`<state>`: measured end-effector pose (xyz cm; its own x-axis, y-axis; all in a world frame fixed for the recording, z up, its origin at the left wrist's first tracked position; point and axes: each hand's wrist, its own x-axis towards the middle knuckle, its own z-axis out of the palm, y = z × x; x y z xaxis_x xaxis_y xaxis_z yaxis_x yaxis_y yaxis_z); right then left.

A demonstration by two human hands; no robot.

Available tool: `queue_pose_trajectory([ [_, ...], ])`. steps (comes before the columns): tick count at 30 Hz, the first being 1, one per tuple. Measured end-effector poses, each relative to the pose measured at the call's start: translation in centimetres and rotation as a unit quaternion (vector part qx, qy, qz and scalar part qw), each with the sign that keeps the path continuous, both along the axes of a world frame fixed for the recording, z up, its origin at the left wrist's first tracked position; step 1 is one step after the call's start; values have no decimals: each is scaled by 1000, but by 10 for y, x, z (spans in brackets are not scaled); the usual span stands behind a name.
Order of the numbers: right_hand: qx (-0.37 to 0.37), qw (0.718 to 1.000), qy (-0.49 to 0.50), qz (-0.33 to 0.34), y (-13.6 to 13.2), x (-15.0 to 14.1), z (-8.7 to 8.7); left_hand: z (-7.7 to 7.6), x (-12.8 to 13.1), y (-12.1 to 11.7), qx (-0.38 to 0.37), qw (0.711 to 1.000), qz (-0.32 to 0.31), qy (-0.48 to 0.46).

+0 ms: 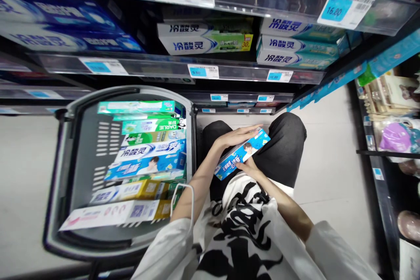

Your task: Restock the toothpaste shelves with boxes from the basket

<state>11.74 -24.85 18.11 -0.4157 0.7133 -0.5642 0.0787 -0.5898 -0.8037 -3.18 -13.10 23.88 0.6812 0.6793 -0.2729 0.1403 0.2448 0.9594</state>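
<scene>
A blue toothpaste box (232, 162) with a printed portrait lies slanted over my lap, held between both hands. Along its upper edge rests my left hand (239, 136), its fingers reaching toward the far right end. My right hand (250, 169) grips the near side, thumb on the printed front; its other fingers are mostly hidden beneath. To my left stands a grey shopping basket (83, 140) with several toothpaste boxes in it. Among them are a matching blue box (131, 168), a green and white DARLIE box (147, 126) and a long white box (105, 214) nearest me.
Ahead, a store shelf (164, 66) carries green and white toothpaste boxes (197, 45), teal and white ones (282, 57) and dark blue ones (65, 43). Price tags (202, 71) line its edges. Another rack (382, 194) with mixed goods stands at the right, across the pale floor (337, 175).
</scene>
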Motion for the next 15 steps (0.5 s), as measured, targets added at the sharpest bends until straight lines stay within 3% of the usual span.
queue_pose_trajectory([
  [15,9,1000,-3,-7,2,-4,10,-3,0,0,5,1000,6,11],
])
